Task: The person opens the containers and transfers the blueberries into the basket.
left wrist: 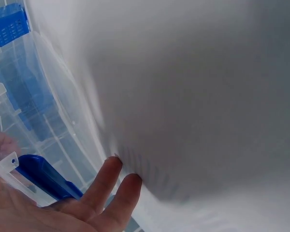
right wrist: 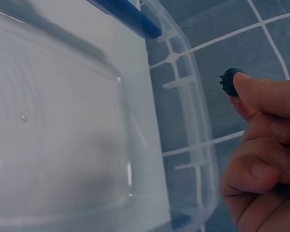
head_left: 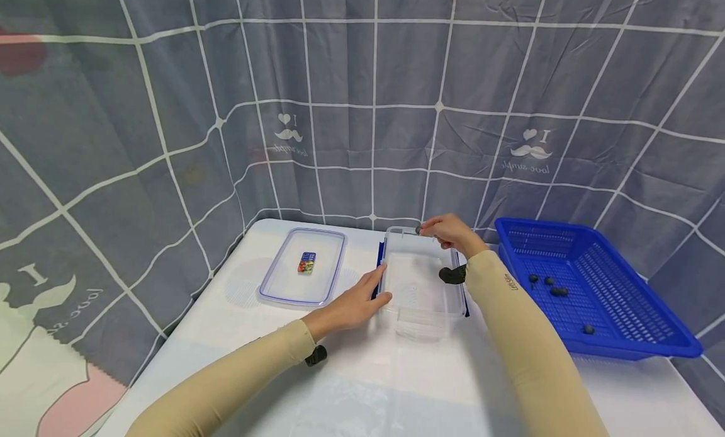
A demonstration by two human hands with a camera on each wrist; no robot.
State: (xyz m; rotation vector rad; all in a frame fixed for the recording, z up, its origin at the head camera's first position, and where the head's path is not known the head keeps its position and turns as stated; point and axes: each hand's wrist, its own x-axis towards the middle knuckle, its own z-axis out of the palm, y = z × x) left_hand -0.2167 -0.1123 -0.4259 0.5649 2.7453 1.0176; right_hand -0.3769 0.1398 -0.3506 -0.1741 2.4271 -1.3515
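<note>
A blueberry [right wrist: 231, 82] with a small crown is pinched between the thumb and forefinger of my right hand [head_left: 451, 231]. In the head view this hand is over the far end of a clear plastic box [head_left: 416, 270] with blue side clips. The other fingers are curled in toward the palm in the right wrist view. My left hand [head_left: 357, 303] rests against the left side of the box, its fingers extended, beside a blue clip [left wrist: 46, 176]. The bottom of the box shows bare in the right wrist view.
A clear lid [head_left: 303, 283] with a blue rim and a small printed label [head_left: 306, 262] lies on the white table [head_left: 351, 393] to the left. At the right stands a blue basket [head_left: 617, 279] with several blueberries [head_left: 559, 291] inside. A grey checked curtain [head_left: 340, 135] hangs behind.
</note>
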